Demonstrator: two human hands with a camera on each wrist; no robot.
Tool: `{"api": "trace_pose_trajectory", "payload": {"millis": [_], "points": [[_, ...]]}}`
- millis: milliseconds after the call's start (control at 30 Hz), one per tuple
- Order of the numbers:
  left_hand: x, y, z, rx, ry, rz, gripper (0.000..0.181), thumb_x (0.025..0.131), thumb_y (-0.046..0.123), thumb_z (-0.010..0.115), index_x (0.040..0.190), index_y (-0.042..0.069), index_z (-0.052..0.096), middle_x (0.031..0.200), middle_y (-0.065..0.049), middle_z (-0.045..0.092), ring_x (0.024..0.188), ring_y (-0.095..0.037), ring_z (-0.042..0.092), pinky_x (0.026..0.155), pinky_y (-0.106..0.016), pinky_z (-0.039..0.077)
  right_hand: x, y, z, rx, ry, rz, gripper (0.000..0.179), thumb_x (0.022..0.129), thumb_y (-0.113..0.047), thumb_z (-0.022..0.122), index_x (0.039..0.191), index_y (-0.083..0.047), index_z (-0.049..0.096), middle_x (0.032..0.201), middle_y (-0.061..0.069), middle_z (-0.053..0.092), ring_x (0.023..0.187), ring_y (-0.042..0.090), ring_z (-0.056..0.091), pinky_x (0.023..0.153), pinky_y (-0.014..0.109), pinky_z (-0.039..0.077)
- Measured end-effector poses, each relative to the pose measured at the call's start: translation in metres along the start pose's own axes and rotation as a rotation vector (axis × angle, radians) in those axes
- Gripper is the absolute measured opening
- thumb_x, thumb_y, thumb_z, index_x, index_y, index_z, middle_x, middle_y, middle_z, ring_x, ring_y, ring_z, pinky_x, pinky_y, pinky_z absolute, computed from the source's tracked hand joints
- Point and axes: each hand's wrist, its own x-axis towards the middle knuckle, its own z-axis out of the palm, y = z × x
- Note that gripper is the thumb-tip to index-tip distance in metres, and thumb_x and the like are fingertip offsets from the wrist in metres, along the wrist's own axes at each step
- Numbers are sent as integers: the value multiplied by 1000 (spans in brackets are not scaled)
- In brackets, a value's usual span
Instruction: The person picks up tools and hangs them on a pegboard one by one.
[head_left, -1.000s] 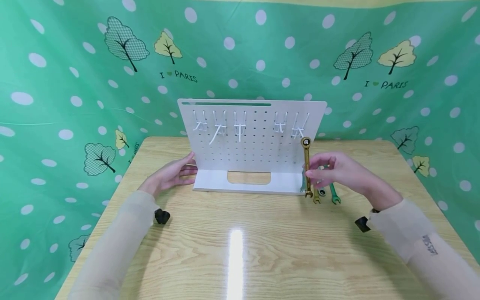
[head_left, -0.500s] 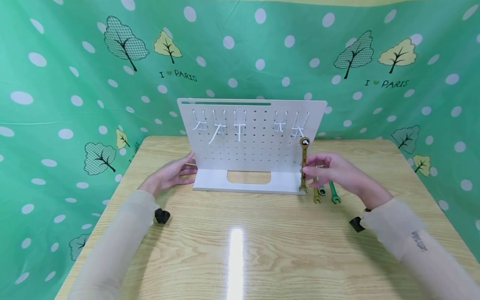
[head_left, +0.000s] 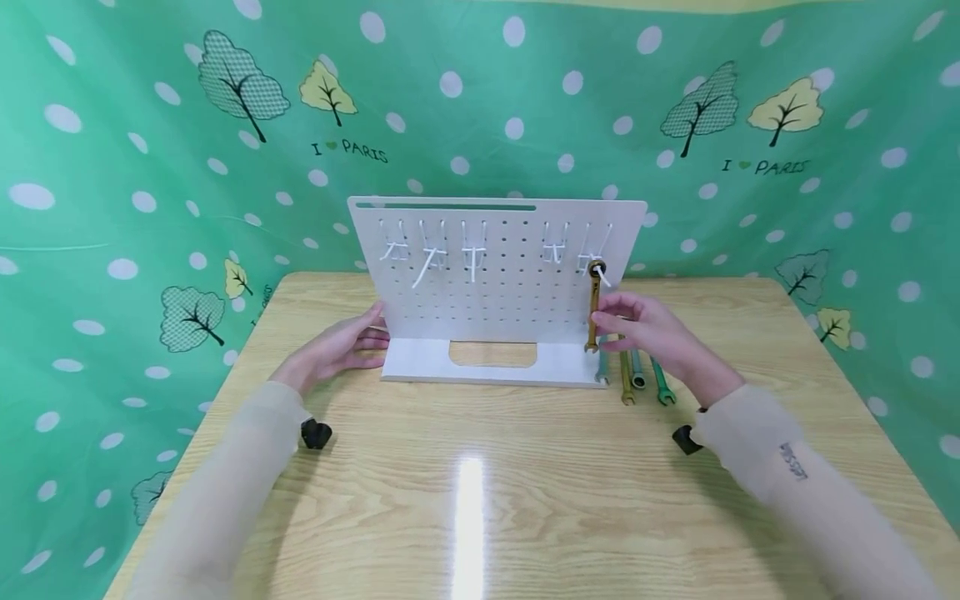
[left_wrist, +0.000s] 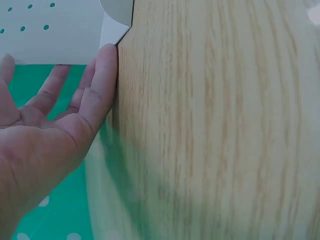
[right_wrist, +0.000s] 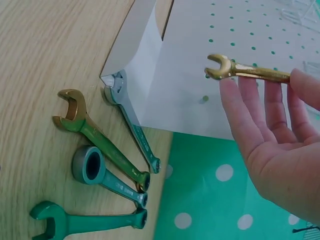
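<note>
My right hand (head_left: 651, 332) pinches a gold combination wrench (head_left: 594, 302) between thumb and fingers and holds it upright at the right side of the white pegboard (head_left: 498, 308). Its ring end overlaps the rightmost white hook (head_left: 605, 278), whose tip shows in front of the ring. In the right wrist view the wrench's open-jaw end (right_wrist: 220, 67) points away from my fingers, close over the board's face. My left hand (head_left: 337, 347) touches the board's left edge with extended fingers; the left wrist view shows a fingertip (left_wrist: 106, 52) right at the base corner.
Several wrenches lie right of the board: a silver one (right_wrist: 131, 117) against the base, a gold one (right_wrist: 107, 145), a ring-ended one (right_wrist: 107, 179) and a green one (right_wrist: 95, 223). More white hooks (head_left: 472, 260) line the board. A green polka-dot curtain (head_left: 480, 100) hangs behind the table (head_left: 360, 500).
My right hand has carried the gold wrench left and up, from beside the board's right edge to the rightmost hook. My left hand has stayed at the board's left edge.
</note>
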Motion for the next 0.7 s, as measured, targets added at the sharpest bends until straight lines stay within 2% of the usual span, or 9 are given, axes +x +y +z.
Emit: {"api": "trace_pose_trajectory", "payload": {"millis": [167,367,533,700], "points": [[-4,1,1,57,41,31,90,98,68,47,153,-1,33,146,-24,43,131,-39,47,99,-45,56,8,5,3,58,19,12,39,102,-24,66,124,5,50,120,21,57,106,29,62,100,57,53],[-3,2,3,67,82,41,92,96,70,48,153,0,35,145,-23,44,130,-40,49,98,-44,57,16,11,8,117,95,-1,38,101,-27,67,124,0,53,115,13,59,101,26,65,97,51,56],[-4,6,3,82,85,43,94,95,72,46,152,-2,36,146,-23,44,130,-40,49,97,-43,57,20,13,12,142,171,5,38,100,-28,68,124,0,56,114,10,63,98,24,67,93,46,59],[-3,5,3,82,74,32,92,96,72,44,151,-1,37,146,-23,44,129,-41,49,97,-45,57,24,16,12,177,194,16,35,99,-26,69,122,-2,59,112,7,67,99,23,69,94,48,58]]}}
